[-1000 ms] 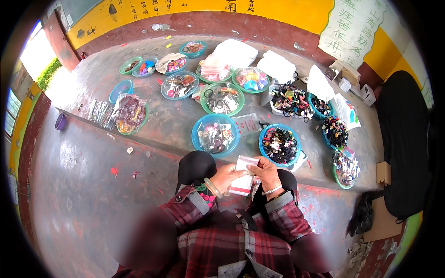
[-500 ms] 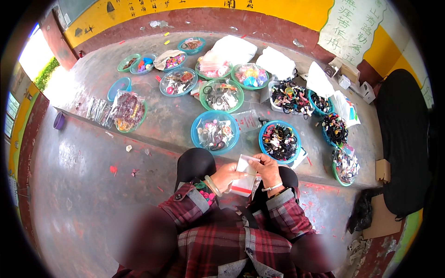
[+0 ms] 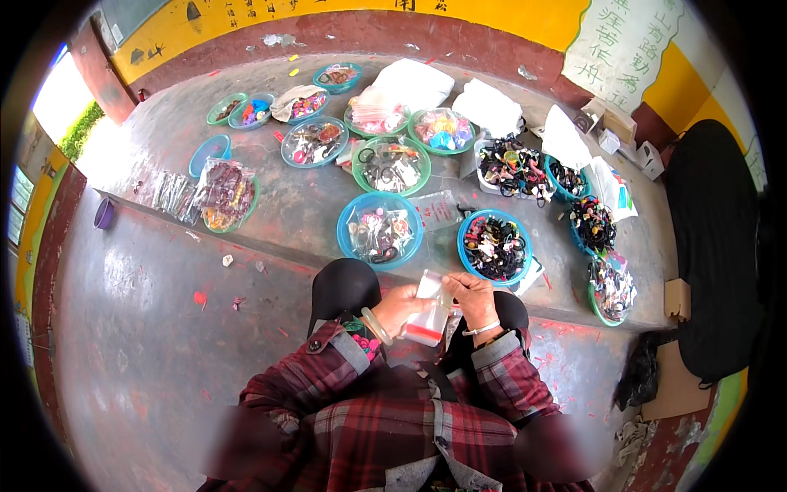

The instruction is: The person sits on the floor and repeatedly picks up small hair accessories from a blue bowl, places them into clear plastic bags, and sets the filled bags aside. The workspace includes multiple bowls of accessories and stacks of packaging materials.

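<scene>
In front of my knees, my left hand [image 3: 398,308] grips a small clear plastic bag [image 3: 425,330] with a red strip across its lower end. It may be a stack of several bags; I cannot tell. My right hand [image 3: 473,302] is closed in a pinch at the bag's upper right edge, thumb against forefinger. Just beyond my right hand stands a blue basin [image 3: 495,249] of black hair ties with small coloured ornaments. To its left, another blue basin [image 3: 379,232] contains bagged hair accessories.
A raised concrete ledge [image 3: 287,238] carries several more basins, including a green-rimmed one [image 3: 391,166] of bagged accessories. A white tub [image 3: 514,172] overflows with hair ties. White sacks [image 3: 414,82] lie behind. A black bag [image 3: 635,373] and cardboard stand at right.
The plastic bag has tilted and bent between my hands, and its upper part now leans left. My right hand has shifted slightly along its edge. The basins stay put.
</scene>
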A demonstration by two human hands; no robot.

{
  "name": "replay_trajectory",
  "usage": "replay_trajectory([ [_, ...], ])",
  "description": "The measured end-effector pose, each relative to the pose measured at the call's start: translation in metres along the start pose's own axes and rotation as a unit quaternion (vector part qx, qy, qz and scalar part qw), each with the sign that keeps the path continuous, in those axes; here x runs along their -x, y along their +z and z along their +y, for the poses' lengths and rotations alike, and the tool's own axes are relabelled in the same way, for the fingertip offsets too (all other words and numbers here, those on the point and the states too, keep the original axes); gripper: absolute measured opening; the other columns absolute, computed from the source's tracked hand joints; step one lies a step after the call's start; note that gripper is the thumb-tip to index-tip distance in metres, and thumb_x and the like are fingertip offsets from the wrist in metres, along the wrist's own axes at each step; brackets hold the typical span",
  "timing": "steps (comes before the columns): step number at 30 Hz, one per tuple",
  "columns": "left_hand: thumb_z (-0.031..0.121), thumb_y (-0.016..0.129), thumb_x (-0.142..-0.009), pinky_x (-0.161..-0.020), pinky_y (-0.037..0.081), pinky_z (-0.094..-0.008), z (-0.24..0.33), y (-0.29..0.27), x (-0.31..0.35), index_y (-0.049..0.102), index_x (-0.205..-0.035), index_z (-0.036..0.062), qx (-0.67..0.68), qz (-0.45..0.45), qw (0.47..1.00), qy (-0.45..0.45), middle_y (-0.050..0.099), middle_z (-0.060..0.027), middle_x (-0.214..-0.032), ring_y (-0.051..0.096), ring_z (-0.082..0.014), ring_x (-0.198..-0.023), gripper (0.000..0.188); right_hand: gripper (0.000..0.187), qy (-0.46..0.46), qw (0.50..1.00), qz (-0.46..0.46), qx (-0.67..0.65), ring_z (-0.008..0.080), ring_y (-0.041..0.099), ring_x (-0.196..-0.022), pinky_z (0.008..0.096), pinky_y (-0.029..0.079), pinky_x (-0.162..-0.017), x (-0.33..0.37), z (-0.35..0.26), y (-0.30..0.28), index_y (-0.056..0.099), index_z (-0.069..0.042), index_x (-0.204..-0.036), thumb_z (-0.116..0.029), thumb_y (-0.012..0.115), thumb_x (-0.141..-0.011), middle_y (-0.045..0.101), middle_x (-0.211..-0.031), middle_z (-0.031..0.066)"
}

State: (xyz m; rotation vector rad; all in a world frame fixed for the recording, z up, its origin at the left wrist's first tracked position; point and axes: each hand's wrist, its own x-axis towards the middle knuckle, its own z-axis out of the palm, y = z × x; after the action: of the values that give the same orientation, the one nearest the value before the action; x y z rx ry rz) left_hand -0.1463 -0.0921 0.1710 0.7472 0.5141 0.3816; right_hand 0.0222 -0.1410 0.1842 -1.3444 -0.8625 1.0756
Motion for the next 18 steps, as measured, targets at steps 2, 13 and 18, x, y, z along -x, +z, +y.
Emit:
replay_trajectory([
  [2, 0.012, 0.059, -0.084, -0.074, 0.048, -0.0284, -0.0003, -0.0004, 0.0000, 0.056, -0.103, -0.0021, 0.005, 0.008, 1.000, -0.007, 0.062, -0.0074, -0.095, 0.061, -0.0147, -0.083, 0.024, 0.017, -0.010, 1.000, -0.006, 0.029, 0.0052, 0.048, -0.059, 0.0198, 0.038, -0.051, -0.0005, 0.0013, -0.0015, 0.066, 0.003, -0.089, -0.010, 0.066, -0.079, 0.060, -0.074, 0.0002],
  [13, 0.011, 0.061, -0.083, -0.075, 0.048, -0.0285, 0.0017, 0.0034, 0.0025, 0.056, -0.103, -0.0019, -0.030, 0.012, 0.999, -0.015, 0.061, -0.0074, -0.095, 0.060, -0.0143, -0.083, 0.024, 0.011, 0.022, 1.000, -0.005, 0.021, 0.0048, 0.047, -0.063, 0.0195, 0.038, -0.054, 0.0015, -0.0075, 0.0021, 0.064, 0.002, -0.081, -0.005, 0.069, -0.075, 0.058, -0.071, -0.0013],
  [18, 0.010, 0.061, -0.083, -0.075, 0.048, -0.0273, -0.0010, 0.0010, 0.0019, 0.057, -0.102, -0.0019, -0.037, 0.000, 0.999, -0.003, 0.061, -0.0057, -0.094, 0.060, -0.0132, -0.083, 0.023, 0.010, -0.020, 0.997, 0.015, 0.073, 0.0077, 0.051, -0.061, 0.0224, 0.041, -0.055, 0.0039, -0.0052, 0.0012, 0.066, 0.001, -0.081, -0.007, 0.069, -0.075, 0.060, -0.068, 0.0008],
])
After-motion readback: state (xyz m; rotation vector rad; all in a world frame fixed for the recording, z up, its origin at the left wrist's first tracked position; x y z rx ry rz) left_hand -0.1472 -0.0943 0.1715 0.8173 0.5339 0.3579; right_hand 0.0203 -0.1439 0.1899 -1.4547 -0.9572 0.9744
